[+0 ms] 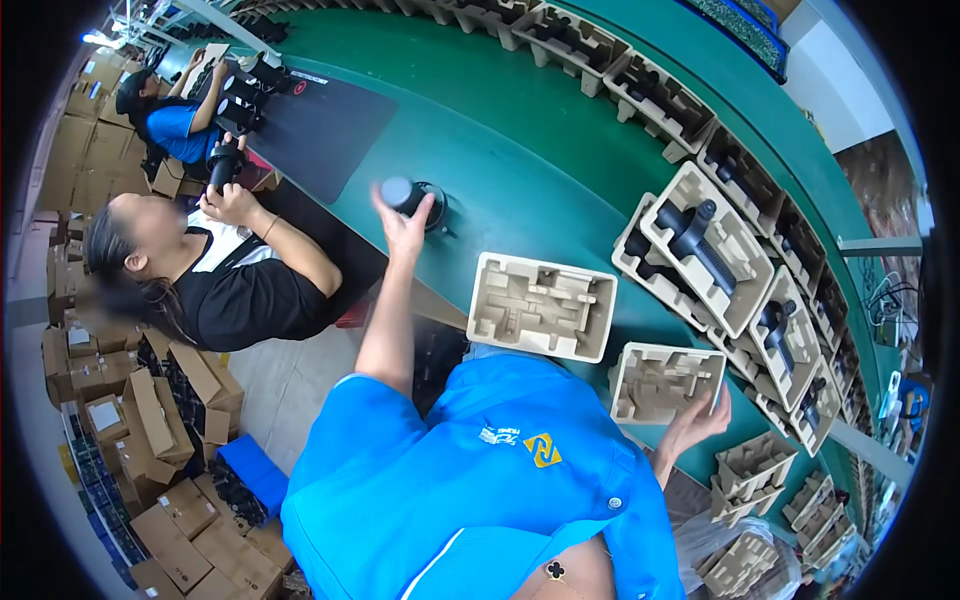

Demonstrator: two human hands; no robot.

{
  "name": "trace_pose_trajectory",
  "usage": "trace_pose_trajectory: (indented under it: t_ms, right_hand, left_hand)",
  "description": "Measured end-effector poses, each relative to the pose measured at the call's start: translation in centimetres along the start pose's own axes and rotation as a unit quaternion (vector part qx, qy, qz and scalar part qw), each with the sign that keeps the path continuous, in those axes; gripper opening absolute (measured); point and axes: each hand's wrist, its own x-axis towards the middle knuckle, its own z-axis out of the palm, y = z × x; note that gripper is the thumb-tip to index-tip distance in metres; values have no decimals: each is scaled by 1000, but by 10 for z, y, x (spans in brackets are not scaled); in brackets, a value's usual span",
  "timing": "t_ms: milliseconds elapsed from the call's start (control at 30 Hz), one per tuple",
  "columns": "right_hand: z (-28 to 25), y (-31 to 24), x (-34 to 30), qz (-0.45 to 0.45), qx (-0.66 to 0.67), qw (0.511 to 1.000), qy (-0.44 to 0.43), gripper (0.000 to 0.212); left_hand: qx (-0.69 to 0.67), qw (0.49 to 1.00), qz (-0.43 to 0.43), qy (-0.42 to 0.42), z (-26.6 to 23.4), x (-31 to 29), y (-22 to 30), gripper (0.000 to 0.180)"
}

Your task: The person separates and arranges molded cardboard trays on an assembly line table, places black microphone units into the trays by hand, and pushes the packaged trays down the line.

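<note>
My left hand (405, 232) reaches out over the green bench, thumb and fingers closed around a black cylinder with a grey round end (400, 193). Its exact kind does not show. On the right, my right hand (697, 422) grips the edge of a beige moulded pulp tray (665, 384), whose shaped hollows hold nothing. Between my hands, close to my body, a second pulp tray (541, 306) lies on the bench with bare compartments.
Stacked pulp trays with black handheld parts (700, 240) stand at the right. A row of filled trays (570, 45) curves along the bench's far side. A co-worker (250, 270) at the left holds a black part; another person (180, 125) works beyond. Cardboard boxes (205, 540) lie lower left.
</note>
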Motion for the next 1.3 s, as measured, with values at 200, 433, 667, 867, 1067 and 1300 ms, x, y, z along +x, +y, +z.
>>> trace_pose_trajectory:
  t_ms: [200,433,667,867,1067,1300]
  right_hand:
    - [25,-113,21,-98,277,931,-216,44]
    - [40,-173,31,-281,352,797,-402,84]
    - [91,-137,-23,-9,449,793,-412,56]
    - [98,-138,-18,114,175,832,-515,81]
    - [44,-124,8,80,137,897,-412,60]
    - [-2,2,-13,48,-36,990,-125,53]
  left_hand:
    - [55,946,182,-261,5,-9,117,65]
    - [70,557,113,-820,31,-58,213,75]
    - [19,784,35,-620,28,-62,161,69]
    - [129,929,-17,-347,-15,-65,35,60]
    - [119,883,-101,-442,-33,-135,34,47]
    - [137,905,-42,-400,-47,-99,46,33]
